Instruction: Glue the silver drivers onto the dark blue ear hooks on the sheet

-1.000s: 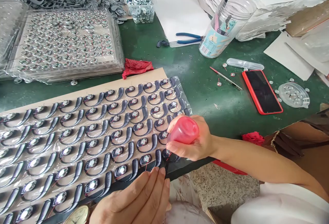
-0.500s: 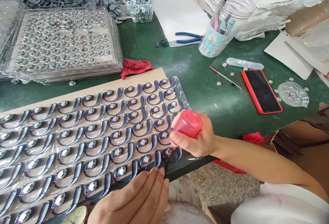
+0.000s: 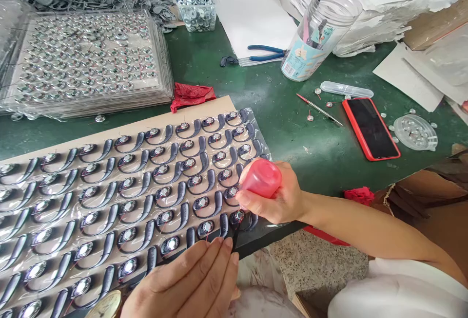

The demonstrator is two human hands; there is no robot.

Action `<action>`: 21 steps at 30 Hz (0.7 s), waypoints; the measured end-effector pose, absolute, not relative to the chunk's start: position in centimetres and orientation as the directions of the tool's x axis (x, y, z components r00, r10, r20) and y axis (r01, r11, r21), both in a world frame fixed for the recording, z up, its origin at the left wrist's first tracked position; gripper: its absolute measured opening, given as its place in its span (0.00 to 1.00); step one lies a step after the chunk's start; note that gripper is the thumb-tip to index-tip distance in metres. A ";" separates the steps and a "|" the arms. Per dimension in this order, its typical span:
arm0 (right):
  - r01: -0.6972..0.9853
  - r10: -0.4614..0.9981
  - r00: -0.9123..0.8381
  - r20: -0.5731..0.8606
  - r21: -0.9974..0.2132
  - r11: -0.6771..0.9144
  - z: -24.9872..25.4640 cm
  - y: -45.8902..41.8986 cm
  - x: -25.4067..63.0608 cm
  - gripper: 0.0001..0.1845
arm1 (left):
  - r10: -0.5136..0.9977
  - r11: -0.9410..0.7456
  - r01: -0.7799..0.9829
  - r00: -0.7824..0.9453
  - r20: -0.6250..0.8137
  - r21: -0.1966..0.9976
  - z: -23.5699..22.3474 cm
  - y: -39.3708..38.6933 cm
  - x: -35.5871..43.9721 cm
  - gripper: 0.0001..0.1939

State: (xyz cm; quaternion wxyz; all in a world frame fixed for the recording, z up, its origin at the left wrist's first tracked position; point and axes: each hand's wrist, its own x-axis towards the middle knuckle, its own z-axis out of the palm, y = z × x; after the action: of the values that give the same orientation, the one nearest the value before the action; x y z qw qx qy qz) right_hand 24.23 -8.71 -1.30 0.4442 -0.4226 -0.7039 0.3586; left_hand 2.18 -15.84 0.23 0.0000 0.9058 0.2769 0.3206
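My right hand (image 3: 272,196) is wrapped round a red squeeze bottle (image 3: 262,178), tilted with its base toward me; its nozzle is hidden behind the fingers. Below it lies a dark hook-shaped piece (image 3: 237,217) with a round silver part and a red wire, at the near right corner of the sheet. My left hand (image 3: 193,279) has its fingers pressed together around black tweezers (image 3: 236,236), mostly hidden, their tip close to that piece. Rows of similar hook-shaped pieces (image 3: 127,206) with silver discs cover the clear plastic sheet (image 3: 259,133).
Stacked trays of silver parts (image 3: 166,74) stand at the back left, beside a tub of washers (image 3: 199,18). Blue-handled pliers (image 3: 265,57), a clear jar (image 3: 296,62), a red-cased phone (image 3: 373,128) and a round dish (image 3: 433,138) lie farther right on the green table (image 3: 288,128).
My right hand and the red bottle have shifted slightly left, and the bottle tilts a little more. The left hand stays nearly in place. The whole view has drifted slightly.
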 end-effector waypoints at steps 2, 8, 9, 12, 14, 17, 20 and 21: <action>0.281 0.913 -0.255 0.319 -0.879 0.386 -1.2 -8.7 24.3 0.20 | 0.521 -0.845 0.487 0.656 0.546 0.221 0.5 -15.7 2.0 0.13; 0.241 0.910 -0.227 0.346 -0.886 0.397 -1.0 -8.8 24.4 0.16 | 0.564 -0.826 0.444 0.655 0.503 0.347 1.0 -15.0 1.5 0.10; 0.242 0.911 -0.221 0.348 -0.886 0.397 -1.0 -8.8 24.4 0.15 | 0.569 -0.822 0.442 0.661 0.489 0.359 0.9 -15.0 1.5 0.10; 0.237 0.913 -0.222 0.342 -0.890 0.390 -1.0 -8.8 24.4 0.14 | 0.568 -0.822 0.428 0.662 0.489 0.376 0.8 -14.9 1.5 0.10; 0.232 0.914 -0.229 0.336 -0.893 0.386 -1.0 -8.8 24.5 0.15 | 0.569 -0.820 0.423 0.664 0.484 0.385 0.7 -15.0 1.4 0.11; 0.244 0.914 -0.251 0.319 -0.893 0.379 -1.0 -8.9 24.5 0.17 | 0.578 -0.812 0.411 0.666 0.471 0.415 0.6 -14.9 1.2 0.12; 0.246 0.908 -0.274 0.316 -0.890 0.384 -1.1 -8.9 24.6 0.16 | 0.572 -0.809 0.376 0.680 0.458 0.451 0.7 -14.5 0.7 0.12; 0.241 0.905 -0.275 0.325 -0.888 0.392 -1.2 -8.9 24.6 0.16 | 0.558 -0.815 0.354 0.694 0.456 0.459 0.8 -14.2 0.5 0.12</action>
State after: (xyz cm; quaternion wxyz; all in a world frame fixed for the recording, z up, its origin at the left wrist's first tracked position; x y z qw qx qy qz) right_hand 24.61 -8.89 -1.16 0.4446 -0.4057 -0.7060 0.3732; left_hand 0.47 -14.19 0.78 0.1702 0.9043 0.2519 0.2996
